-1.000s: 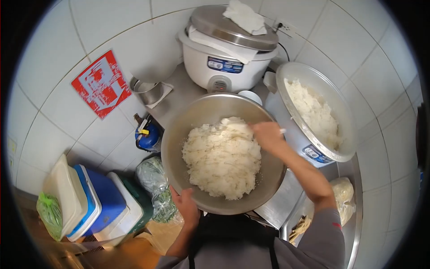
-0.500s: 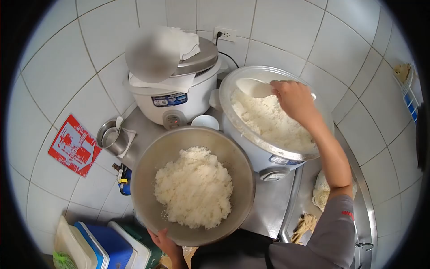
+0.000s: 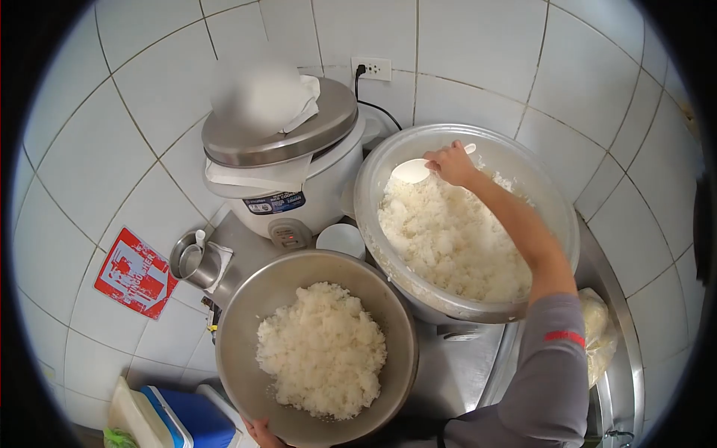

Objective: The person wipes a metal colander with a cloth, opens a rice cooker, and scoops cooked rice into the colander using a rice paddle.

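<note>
The right hand (image 3: 455, 166) pinched the paddle (image 3: 410, 172) crosswise in its fingers, blade to their left, rice (image 3: 452, 235) in the pot (image 3: 517, 160) just below them. The left hand (image 3: 265, 435), nearer the bowl (image 3: 243, 343), touched its rim, grip unclear.

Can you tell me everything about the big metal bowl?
The big metal bowl is round, wide and silvery grey, like steel, with a smooth rim and sloping sides. Its opening faces up. A heap of white rice sits inside, with bare metal around it. The left hand touches its near rim. It is in front of the two cookers; its underside is hidden.
</note>
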Motion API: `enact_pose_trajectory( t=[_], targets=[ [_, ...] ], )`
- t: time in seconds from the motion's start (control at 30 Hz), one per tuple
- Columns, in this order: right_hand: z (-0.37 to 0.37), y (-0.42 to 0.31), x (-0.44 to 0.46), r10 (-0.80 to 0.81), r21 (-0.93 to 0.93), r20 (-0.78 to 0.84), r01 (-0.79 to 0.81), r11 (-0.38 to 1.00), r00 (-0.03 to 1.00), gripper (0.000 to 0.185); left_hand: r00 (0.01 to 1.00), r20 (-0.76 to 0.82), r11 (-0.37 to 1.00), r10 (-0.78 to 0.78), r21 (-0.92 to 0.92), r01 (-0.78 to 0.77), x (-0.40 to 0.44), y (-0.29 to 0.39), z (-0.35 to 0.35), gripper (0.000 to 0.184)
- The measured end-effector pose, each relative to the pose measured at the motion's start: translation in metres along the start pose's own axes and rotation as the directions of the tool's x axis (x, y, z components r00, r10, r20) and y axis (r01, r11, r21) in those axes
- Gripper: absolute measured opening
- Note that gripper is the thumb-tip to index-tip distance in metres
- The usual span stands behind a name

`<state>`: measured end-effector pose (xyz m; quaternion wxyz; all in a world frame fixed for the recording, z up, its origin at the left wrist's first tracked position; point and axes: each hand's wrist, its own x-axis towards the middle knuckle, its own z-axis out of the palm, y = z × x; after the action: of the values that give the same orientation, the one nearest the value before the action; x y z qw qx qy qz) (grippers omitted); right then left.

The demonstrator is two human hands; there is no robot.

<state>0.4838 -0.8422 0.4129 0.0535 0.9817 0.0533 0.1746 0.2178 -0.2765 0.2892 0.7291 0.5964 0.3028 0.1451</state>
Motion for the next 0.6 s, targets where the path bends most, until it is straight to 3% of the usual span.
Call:
enact_pose_trajectory(
  t=[0.03,0.13,0.17,0.23,0.3,0.43,0.5,0.6],
  targets=[
    [-0.005,-0.005,0.002,-0.007,0.076,0.002,0.007,0.997,1.000,0.015,1.000,-0.007,1.000,-0.009,0.008,0.009,0.005,-0.006,-0.005,0.054],
    [0.003,-0.047,-0.011,-0.267,0.100,0.146,0.255,0.962,0.953,0.014,0.990,0.119,0.997,-0.071,-0.031,0.075,0.022,-0.016,-0.021,0.049],
    [0.005,-0.045,-0.014,-0.243,0.127,0.112,0.229,0.965,0.963,0.015,0.988,0.154,0.999,-0.006,-0.052,0.014,0.018,-0.008,-0.023,0.049],
    [-0.006,-0.053,-0.021,-0.231,0.199,0.203,0.191,0.961,0.952,0.016,0.968,0.211,0.982,0.137,-0.159,-0.105,-0.012,0.023,0.021,0.049],
    [-0.021,-0.063,-0.031,-0.205,0.224,0.329,0.135,0.965,0.922,0.018,0.981,0.141,0.983,0.136,-0.138,-0.117,-0.008,0.016,0.015,0.048],
    [-0.032,-0.075,-0.054,-0.168,0.287,0.391,0.054,0.956,0.905,0.019,0.994,0.063,0.980,0.093,-0.181,-0.080,-0.009,0.011,0.014,0.046],
    [-0.041,-0.083,-0.068,-0.150,0.309,0.395,0.022,0.951,0.906,0.018,0.988,0.108,0.981,0.112,-0.173,-0.092,-0.009,0.013,0.015,0.044],
    [-0.055,-0.097,-0.092,-0.114,0.177,0.523,0.024,0.984,0.845,0.017,0.965,0.201,0.968,0.168,-0.218,-0.124,-0.010,0.016,0.018,0.044]
  ],
)
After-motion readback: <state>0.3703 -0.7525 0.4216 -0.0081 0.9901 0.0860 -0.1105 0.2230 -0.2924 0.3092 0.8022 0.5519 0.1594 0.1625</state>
